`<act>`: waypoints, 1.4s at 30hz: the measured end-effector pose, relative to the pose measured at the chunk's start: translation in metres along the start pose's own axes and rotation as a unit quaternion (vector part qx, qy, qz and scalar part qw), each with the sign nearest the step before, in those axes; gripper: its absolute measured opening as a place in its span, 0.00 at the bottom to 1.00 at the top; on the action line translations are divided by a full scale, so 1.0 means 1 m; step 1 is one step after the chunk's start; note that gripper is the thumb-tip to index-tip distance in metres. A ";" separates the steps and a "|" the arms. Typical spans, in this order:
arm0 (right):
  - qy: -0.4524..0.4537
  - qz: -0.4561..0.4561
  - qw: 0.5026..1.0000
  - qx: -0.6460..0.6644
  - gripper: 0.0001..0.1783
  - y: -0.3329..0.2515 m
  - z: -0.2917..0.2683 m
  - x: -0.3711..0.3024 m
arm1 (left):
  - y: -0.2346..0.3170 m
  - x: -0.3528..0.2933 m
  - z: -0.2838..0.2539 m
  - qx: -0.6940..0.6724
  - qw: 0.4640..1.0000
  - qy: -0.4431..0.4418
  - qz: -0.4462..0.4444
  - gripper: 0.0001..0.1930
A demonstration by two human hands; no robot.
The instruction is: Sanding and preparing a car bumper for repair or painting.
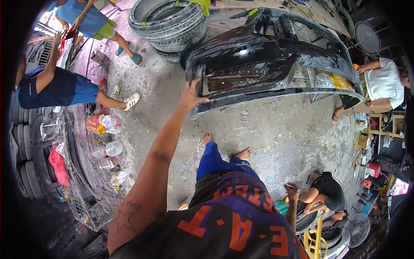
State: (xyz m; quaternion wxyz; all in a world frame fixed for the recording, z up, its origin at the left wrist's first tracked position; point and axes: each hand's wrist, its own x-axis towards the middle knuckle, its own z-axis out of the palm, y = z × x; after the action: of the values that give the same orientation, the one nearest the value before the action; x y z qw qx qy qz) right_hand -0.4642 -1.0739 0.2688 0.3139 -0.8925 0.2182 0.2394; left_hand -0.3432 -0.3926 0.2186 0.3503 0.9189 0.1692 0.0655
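A large black car bumper (246, 56) with a dusty, partly sanded-looking surface lies raised ahead of me. My left hand (192, 96) reaches out to its left end, fingers and thumb spread against the edge. A dark lower lip (267, 93) curves along the bumper's near side. My right hand (292, 190) hangs low by my right side, away from the bumper, with its fingers curled together. Whether anything small is between those fingers I cannot make out.
Stacked dusty tyres (168, 26) stand beyond the bumper's left end. Two people (47, 82) are at the left; one person (384, 84) sits at the bumper's right end, another (325, 192) crouches by wheels. Plastic jugs (114, 148) line the left floor. A fan (356, 230) stands lower right.
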 end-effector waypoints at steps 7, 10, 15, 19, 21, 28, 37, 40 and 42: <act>-0.023 -0.040 0.999 0.020 0.20 -0.013 0.012 0.027 | -0.169 -0.182 0.026 0.017 0.946 0.038 -0.322 0.45; -0.061 -0.021 0.996 0.065 0.19 0.024 0.035 0.047 | -0.219 -0.290 0.026 0.001 0.848 -0.154 -0.507 0.22; -0.068 0.040 0.996 0.048 0.18 0.075 0.030 0.072 | -0.090 -0.398 0.090 -0.195 0.776 -0.271 -0.535 0.17; -0.091 0.006 0.995 0.051 0.17 0.072 0.022 0.113 | -0.022 -0.455 0.119 -0.293 0.757 -0.191 -0.552 0.07; -0.092 -0.011 0.994 0.062 0.16 0.070 0.014 0.135 | -0.016 -0.458 0.118 -0.319 0.734 -0.273 -0.534 0.09; -0.073 -0.109 0.985 0.116 0.20 0.056 -0.017 0.200 | 0.019 -0.388 0.114 -0.228 0.815 -0.109 -0.521 0.13; -0.015 -0.067 0.986 0.152 0.21 0.101 -0.011 0.170 | 0.049 -0.289 0.106 -0.175 0.869 -0.156 -0.437 0.12; -0.020 0.005 0.991 0.131 0.21 0.135 -0.003 0.144 | 0.048 -0.271 0.111 -0.180 0.886 -0.156 -0.398 0.13; -0.011 0.047 0.990 0.132 0.21 0.173 0.003 0.132 | 0.052 -0.259 0.116 -0.187 0.894 -0.160 -0.375 0.14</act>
State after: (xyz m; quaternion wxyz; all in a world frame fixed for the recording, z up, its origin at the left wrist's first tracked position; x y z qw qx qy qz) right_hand -0.4545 -1.2254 0.1134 0.4198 -0.8292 0.2861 0.2330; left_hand -0.5438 -0.5939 0.1663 0.5368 0.7030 0.4272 -0.1876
